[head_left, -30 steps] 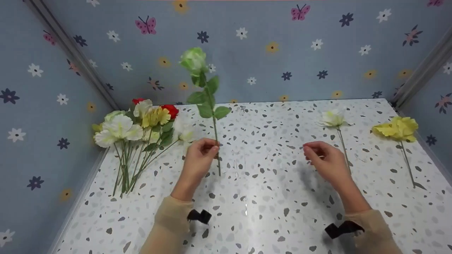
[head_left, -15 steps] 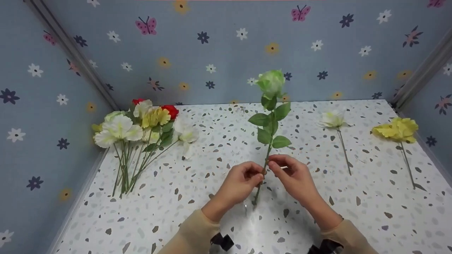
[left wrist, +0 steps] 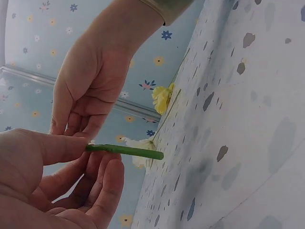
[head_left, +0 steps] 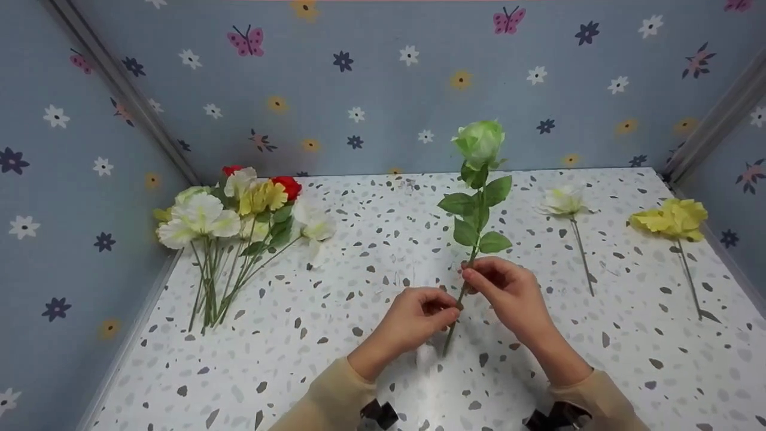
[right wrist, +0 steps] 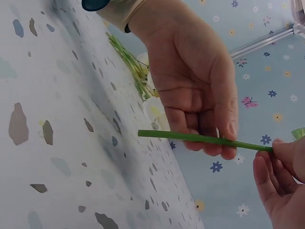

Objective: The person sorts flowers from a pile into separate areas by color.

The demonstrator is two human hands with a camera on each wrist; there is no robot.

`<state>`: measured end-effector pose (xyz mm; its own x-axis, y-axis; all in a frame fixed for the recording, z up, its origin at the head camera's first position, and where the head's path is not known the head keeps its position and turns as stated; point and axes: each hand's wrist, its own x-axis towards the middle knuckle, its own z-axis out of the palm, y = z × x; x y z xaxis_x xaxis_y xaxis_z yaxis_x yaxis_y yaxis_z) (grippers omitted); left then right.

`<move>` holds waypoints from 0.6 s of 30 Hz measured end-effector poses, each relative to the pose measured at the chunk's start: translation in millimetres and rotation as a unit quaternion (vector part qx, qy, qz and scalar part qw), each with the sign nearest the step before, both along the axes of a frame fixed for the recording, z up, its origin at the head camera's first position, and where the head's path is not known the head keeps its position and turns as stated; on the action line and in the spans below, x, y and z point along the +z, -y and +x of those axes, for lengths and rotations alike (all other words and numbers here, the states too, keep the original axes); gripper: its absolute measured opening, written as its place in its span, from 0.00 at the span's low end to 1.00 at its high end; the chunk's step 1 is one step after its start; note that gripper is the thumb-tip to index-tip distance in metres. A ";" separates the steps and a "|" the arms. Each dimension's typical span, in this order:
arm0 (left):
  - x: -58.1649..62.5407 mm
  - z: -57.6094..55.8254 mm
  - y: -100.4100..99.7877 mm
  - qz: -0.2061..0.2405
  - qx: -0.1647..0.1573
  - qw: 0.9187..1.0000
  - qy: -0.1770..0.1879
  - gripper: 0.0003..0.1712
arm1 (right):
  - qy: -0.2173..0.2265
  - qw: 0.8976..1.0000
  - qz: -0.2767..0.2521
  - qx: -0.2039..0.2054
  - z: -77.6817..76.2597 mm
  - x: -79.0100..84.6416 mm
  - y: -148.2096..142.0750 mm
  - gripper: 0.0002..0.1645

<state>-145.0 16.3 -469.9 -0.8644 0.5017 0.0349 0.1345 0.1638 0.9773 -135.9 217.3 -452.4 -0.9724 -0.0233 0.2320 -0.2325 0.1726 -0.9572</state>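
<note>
Above the middle of the table, slightly right of centre, I hold an artificial rose (head_left: 479,143) with a pale green-white head and several green leaves. My left hand (head_left: 413,317) pinches the lower stem between thumb and fingers. Just higher on the same stem, my right hand (head_left: 508,293) pinches it too, below the leaves. In the left wrist view, the cut end of the green stem (left wrist: 131,151) sticks out past my left thumb, apart from the table. The right wrist view has both hands on the stem (right wrist: 181,136), a short gap between them.
A bunch of white, yellow and red artificial flowers (head_left: 200,218) lies at the left of the speckled white table (head_left: 287,371). One white flower (head_left: 565,202) and one yellow flower (head_left: 676,220) lie apart at the right. Blue patterned panels (head_left: 383,90) enclose the back and sides.
The rose has moved from left of centre to the right and lower, carried by my left hand. My right hand has come leftward and now pinches the stem too. The other flowers stay put.
</note>
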 end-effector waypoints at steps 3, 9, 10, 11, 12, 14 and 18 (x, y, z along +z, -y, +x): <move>-0.9 0.9 -1.2 -0.008 -0.010 1.000 -0.006 0.06 | 0.003 1.000 -0.004 -0.003 -1.0 5.1 -5.7 0.09; -3.1 0.6 -2.1 -0.013 -0.007 1.000 -0.025 0.05 | 0.018 0.999 -0.038 -0.007 -1.5 8.0 -9.3 0.12; -3.0 0.2 -1.8 -0.013 -0.004 0.999 -0.029 0.05 | 0.022 0.999 -0.044 -0.002 -1.3 7.3 -8.3 0.14; -2.8 -0.3 -1.5 -0.013 -0.002 0.999 -0.033 0.05 | 0.026 0.998 -0.052 0.004 -1.1 6.6 -6.9 0.16; -2.7 -0.8 -1.1 -0.012 0.001 0.999 -0.036 0.05 | 0.030 0.998 -0.058 0.008 -0.6 6.3 -5.1 0.18; -2.5 -1.9 -0.1 -0.010 0.007 0.999 -0.039 0.06 | 0.035 0.997 -0.065 0.014 -0.2 5.2 -1.9 0.20; -2.6 -2.8 1.3 0.002 0.008 1.000 -0.028 0.06 | 0.047 0.997 -0.067 0.004 0.9 5.1 2.3 0.20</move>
<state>-147.8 15.0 -472.5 -0.8685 0.4882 0.0855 0.1862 0.1617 0.9691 -135.0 215.0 -447.3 -0.9900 -0.0059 0.1412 -0.1413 0.0412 -0.9891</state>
